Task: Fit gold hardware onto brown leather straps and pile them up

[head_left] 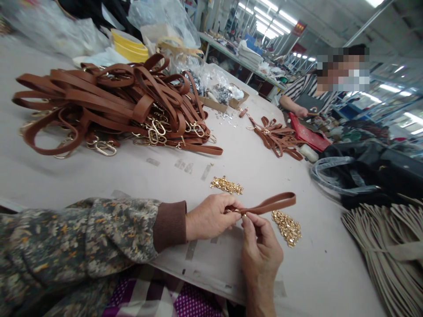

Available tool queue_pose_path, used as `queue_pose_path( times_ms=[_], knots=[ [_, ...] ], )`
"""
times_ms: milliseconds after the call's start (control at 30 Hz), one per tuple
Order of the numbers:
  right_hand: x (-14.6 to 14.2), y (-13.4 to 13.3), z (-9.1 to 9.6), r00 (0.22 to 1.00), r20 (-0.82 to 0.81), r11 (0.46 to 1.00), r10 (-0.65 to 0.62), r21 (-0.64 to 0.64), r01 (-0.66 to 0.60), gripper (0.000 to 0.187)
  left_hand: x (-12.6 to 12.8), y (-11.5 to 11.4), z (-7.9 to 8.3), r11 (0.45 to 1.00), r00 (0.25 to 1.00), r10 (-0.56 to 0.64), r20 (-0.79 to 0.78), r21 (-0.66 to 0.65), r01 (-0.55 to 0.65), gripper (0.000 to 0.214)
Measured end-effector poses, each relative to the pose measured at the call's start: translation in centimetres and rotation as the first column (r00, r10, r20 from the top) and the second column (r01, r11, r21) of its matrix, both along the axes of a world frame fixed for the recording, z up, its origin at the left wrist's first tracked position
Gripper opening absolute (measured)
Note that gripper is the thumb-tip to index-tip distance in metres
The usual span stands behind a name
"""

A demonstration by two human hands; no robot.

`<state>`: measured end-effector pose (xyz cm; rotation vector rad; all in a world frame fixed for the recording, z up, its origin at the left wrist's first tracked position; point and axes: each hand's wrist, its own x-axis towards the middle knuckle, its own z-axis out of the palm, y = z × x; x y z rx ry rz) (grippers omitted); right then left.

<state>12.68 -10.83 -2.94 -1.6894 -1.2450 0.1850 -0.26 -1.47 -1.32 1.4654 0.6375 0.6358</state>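
Note:
My left hand (211,215) pinches one end of a folded brown leather strap (271,204) just above the table. My right hand (261,246) comes up from below, and its fingertips pinch the same strap end, perhaps on a small gold fitting too small to make out. The strap's loop points right. A pile of small gold metal fittings (287,226) lies just right of my right hand. A second, smaller pile of gold fittings (227,185) lies beyond my left hand.
A big heap of brown straps with gold clasps (109,105) fills the far left of the table (99,176). A smaller strap bundle (276,136) lies far right, near a seated person's hand (301,112). Black bags (370,171) and beige straps (390,251) sit at right.

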Motion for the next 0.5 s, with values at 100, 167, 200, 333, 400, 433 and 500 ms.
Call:
queue_pose_path(
  times_ms=[100,167,200,333,400,433,500],
  knots=[
    [-0.3,0.0,-0.1,0.999,-0.031,1.000,-0.028,0.003,0.029,0.019,-0.2,0.0,0.5,0.999,1.000,0.007,-0.011,0.053,-0.007,0.012],
    [-0.7,0.1,0.0,0.997,-0.072,0.999,-0.042,0.018,0.043,0.021,-0.3,-0.1,0.7,0.996,1.000,0.010,-0.004,0.085,-0.009,0.013],
    [-0.9,0.2,0.2,0.993,-0.103,0.998,-0.050,0.026,0.053,0.022,-0.3,-0.1,0.9,0.994,1.000,0.017,-0.002,0.107,-0.016,0.013],
    [-1.1,0.1,0.2,0.954,-0.274,0.988,-0.123,0.061,0.144,0.027,-0.5,-0.5,1.1,0.969,0.998,0.067,0.017,0.237,-0.069,0.017],
    [-0.4,0.0,-0.7,0.914,-0.355,0.969,-0.195,0.076,0.236,0.034,-0.4,-0.7,0.8,0.951,0.997,0.063,0.055,0.299,-0.076,0.020],
    [0.0,0.1,-1.3,0.897,-0.386,0.965,-0.215,0.060,0.257,0.038,-0.3,-0.8,0.5,0.942,0.996,0.048,0.077,0.329,-0.071,0.021],
    [0.5,0.6,-3.0,0.926,-0.350,0.986,-0.142,0.030,0.163,0.045,0.0,-0.7,-0.2,0.935,0.995,0.042,0.087,0.349,-0.069,0.024]
  ],
)
